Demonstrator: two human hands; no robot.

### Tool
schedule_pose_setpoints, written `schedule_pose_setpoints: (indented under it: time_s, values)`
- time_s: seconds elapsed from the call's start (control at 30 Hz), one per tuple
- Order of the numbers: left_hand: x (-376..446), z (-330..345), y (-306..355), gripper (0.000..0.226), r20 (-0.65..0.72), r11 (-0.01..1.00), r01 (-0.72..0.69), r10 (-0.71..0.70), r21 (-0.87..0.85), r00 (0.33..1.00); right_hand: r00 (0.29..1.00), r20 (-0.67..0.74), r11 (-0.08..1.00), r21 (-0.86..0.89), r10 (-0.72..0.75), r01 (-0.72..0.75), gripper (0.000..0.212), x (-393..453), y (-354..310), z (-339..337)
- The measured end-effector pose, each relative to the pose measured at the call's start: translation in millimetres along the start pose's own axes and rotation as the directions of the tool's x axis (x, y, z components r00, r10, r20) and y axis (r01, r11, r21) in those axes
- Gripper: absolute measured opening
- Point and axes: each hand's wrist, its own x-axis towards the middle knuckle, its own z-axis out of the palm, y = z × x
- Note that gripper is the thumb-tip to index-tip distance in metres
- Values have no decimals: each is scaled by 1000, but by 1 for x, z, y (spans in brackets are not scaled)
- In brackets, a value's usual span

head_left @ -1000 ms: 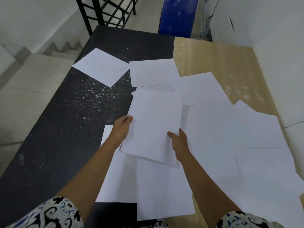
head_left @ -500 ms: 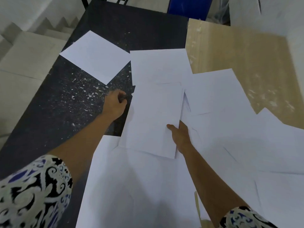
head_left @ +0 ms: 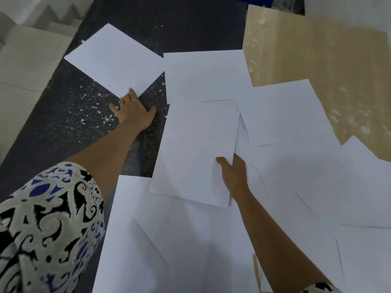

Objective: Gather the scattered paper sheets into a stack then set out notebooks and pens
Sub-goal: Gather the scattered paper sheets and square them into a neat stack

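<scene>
While the right hand [head_left: 233, 175] pinches the gathered stack [head_left: 196, 153], left hand [head_left: 133, 108] flat, fingers spread, on one loose sheet [head_left: 115, 60].

right hand [head_left: 233, 175] gripping paper stack [head_left: 196, 153], left hand [head_left: 134, 109] outstretched

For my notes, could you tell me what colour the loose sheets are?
White, plainest in the head view: sheet.
</scene>
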Motion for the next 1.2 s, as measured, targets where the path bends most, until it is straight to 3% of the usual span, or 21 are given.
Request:
schedule_pose_setpoints:
  time_s: [0.13,0.23,0.4,0.57,0.7,0.77,0.83,0.93,1.03,1.2]
  values:
    - [-15,5,-9,85,-121,995,23,-11,102,993,1000,19,1000,18,-14,14,12,-1,0,0]
    - [-22,12,-16,73,-124,999,35,-33,16,992,999,35,999,29,-19,18,18,-1,1,-1]
    - [-25,9,-8,74,-93,994,37,-47,-106,995,999,50,999,35,-15,13,23,1,5,-2]
    - [-38,14,-13,77,-83,996,82,-84,-27,993,998,47,999,29,-32,31,20,2,6,-2]
    - [-43,15,-18,60,-113,991,91,-80,96,990,998,52,999,23,-32,30,22,1,6,-2]
    - [-43,18,-22,49,-160,993,106,-98,43,982,998,51,999,17,-38,37,21,1,6,-3]
    - [-47,22,-25,42,-223,984,133,-157,-117,962,998,53,999,12,-37,37,21,1,6,-3]
    - [-54,30,-25,40,-297,898,9,-155,-440,942,997,63,999,14,-33,33,21,2,4,-3]
    - [-71,40,-24,54,-332,696,-173,-99,-697,938,997,71,999,13,-37,36,22,1,2,-3]
    - [-107,41,-10,46,-274,424,-111,-345,-899,898,997,76,999,26,-26,24,21,-2,0,-4]
